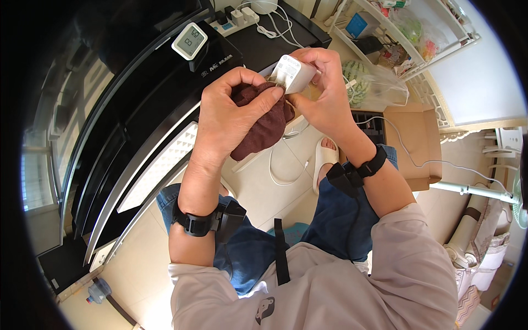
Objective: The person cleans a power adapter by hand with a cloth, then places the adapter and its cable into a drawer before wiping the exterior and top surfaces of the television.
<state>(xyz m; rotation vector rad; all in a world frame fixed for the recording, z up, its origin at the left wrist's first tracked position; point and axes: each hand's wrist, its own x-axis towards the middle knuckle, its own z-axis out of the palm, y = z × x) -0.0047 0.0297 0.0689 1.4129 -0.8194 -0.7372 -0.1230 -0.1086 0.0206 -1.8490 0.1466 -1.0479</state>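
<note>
A white power adapter [293, 74] with fine printing on its face is held up in front of me, its prongs turned down to the left. My right hand [324, 88] grips its far side between fingers and thumb. In my left hand [237, 109] is a dark brown cloth [262, 128], pinched with thumb and fingertips against the prong side of the adapter. The cloth hangs below in folds. Part of the adapter's right side is hidden by my right fingers.
A power strip [231, 25] with plugs and white cables lies on the black cabinet, near a digital clock [189, 41]. A bagged watermelon [355, 80], an open cardboard box [412, 144] and a white shelf [396, 49] stand right. A white cable [284, 183] lies on the floor.
</note>
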